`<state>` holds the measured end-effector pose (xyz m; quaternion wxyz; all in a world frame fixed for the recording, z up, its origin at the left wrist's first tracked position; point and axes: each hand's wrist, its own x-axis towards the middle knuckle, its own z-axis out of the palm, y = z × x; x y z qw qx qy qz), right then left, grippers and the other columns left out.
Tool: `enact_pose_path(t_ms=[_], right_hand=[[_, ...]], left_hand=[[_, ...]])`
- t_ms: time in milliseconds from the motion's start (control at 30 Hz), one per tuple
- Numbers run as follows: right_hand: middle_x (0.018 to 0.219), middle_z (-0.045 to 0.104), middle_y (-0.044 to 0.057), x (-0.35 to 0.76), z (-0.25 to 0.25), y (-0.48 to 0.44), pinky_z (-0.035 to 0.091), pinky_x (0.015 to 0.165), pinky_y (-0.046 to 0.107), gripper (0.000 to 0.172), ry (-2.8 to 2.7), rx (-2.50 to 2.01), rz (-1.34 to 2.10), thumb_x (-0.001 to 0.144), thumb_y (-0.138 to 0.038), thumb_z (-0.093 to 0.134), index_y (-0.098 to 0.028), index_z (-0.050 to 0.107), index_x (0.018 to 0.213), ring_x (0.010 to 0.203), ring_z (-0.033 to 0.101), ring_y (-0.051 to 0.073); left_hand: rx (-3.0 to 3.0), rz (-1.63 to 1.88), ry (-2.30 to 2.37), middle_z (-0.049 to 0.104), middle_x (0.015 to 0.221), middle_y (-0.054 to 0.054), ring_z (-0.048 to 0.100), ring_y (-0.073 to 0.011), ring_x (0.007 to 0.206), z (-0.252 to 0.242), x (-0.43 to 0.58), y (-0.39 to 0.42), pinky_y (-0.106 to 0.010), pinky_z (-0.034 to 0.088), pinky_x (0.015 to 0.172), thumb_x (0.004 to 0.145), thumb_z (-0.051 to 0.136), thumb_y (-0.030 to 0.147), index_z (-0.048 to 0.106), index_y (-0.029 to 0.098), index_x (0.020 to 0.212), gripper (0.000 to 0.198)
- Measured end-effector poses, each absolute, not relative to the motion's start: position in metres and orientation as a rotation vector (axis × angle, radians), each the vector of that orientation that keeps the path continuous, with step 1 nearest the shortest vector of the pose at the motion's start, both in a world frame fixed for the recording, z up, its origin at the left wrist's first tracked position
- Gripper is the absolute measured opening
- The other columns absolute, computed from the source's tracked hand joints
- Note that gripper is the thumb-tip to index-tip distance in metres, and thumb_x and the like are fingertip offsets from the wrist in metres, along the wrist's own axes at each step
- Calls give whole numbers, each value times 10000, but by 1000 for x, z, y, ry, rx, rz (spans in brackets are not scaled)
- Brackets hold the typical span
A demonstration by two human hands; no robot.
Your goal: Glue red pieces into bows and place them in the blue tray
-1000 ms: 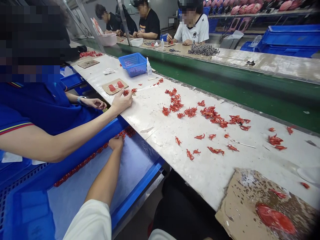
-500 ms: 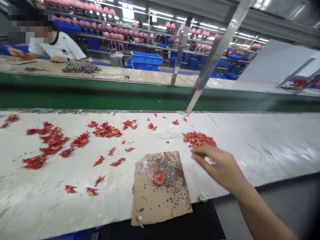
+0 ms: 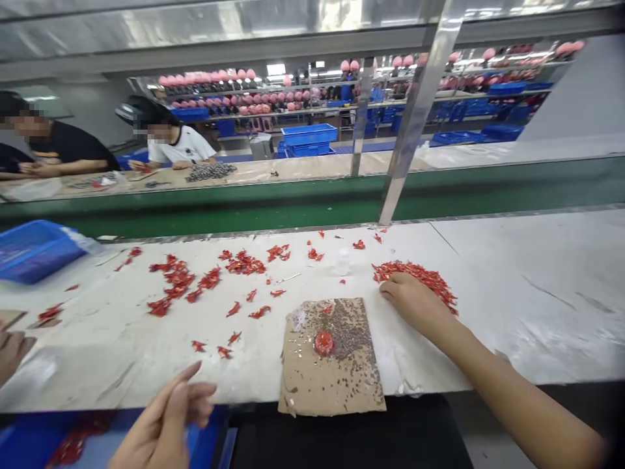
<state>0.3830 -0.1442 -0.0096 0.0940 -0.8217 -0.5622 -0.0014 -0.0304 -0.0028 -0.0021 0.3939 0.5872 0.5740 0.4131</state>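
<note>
My right hand (image 3: 413,303) lies on the white work table (image 3: 512,293), its curled fingers against the near edge of a heap of small red pieces (image 3: 415,277). It holds nothing I can make out. My left hand (image 3: 163,417) is raised at the table's near edge with its fingers apart, touching nothing visible. Between them is a piece of cardboard (image 3: 332,358) speckled with dark grit, with a red blob (image 3: 323,343) on it. Loose red pieces (image 3: 178,283) are scattered to the left. At the far left, another person's hand (image 3: 10,355) shows.
A small clear bottle (image 3: 343,262) stands beyond the cardboard, and a blue basket (image 3: 34,251) sits at the left. A blue crate (image 3: 73,443) with red pieces lies below the near edge. A green conveyor (image 3: 195,208) and metal post (image 3: 420,111) stand beyond, with seated co-workers (image 3: 170,140).
The view has swung left since the earlier frames. My right hand has come down onto the heap, now spread in a longer arc. My left hand has come into view at the bottom.
</note>
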Motion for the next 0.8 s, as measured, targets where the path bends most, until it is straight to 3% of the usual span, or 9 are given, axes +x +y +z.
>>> enact_pose_path(t_ms=[133, 300, 400, 567, 633, 733, 800], right_hand=[[918, 640, 100, 374, -17, -155, 438, 767, 327, 303, -1735, -2373, -50, 1024, -168, 449, -180, 702, 858, 934, 606, 250], [919, 636, 88, 357, -24, -177, 475, 772, 343, 314, -1677, -2310, -13, 1039, -225, 421, -207, 709, 916, 882, 628, 243], [949, 650, 80, 355, -30, -190, 500, 775, 355, 317, -1595, -2286, 84, 1051, -276, 409, -223, 706, 956, 856, 654, 238], [1049, 681, 82, 360, -34, -202, 522, 837, 387, 322, -1533, -2265, 247, 1065, -314, 382, -248, 693, 1119, 949, 681, 250], [1078, 692, 85, 363, -31, -202, 525, 867, 399, 295, -1525, -2257, 271, 1051, -309, 413, -240, 693, 1114, 983, 682, 254], [1071, 713, 85, 366, -28, -200, 538, 870, 401, 247, -1534, -2241, 290, 1019, -292, 461, -223, 698, 1022, 981, 690, 255], [1067, 725, 92, 367, -28, -199, 551, 848, 409, 247, -1538, -2245, 272, 1008, -291, 465, -214, 700, 1027, 960, 700, 259]], left_hand=[[1897, 840, 1564, 780, 1024, -27, 714, -256, 908, 10, 5, 62, -372, 546, 884, 822, 666, 627, 782, 279, 1050, 432], [2560, 656, 1704, 702, 1266, -159, 634, -333, 1179, 1, 28, 162, -437, 458, 1046, 930, 524, 412, 699, 148, 1272, 467], [2627, 538, 1762, 702, 1221, -218, 631, -388, 1165, -8, 30, 196, -476, 473, 1002, 905, 533, 406, 690, 106, 1286, 509], [2655, 486, 1785, 751, 1006, -190, 657, -429, 1049, -15, 32, 202, -553, 469, 931, 908, 506, 463, 733, 171, 1218, 483], [2677, 558, 1798, 722, 1124, -219, 603, -453, 1151, -17, 34, 197, -592, 425, 981, 910, 501, 470, 700, 153, 1274, 523], [2737, 646, 1697, 657, 1293, -200, 554, -416, 1233, -18, 40, 192, -549, 408, 1030, 922, 493, 446, 668, 161, 1330, 528], [2764, 632, 1596, 683, 1234, -164, 599, -361, 1165, -19, 44, 192, -483, 434, 1019, 931, 485, 420, 711, 180, 1271, 473]])
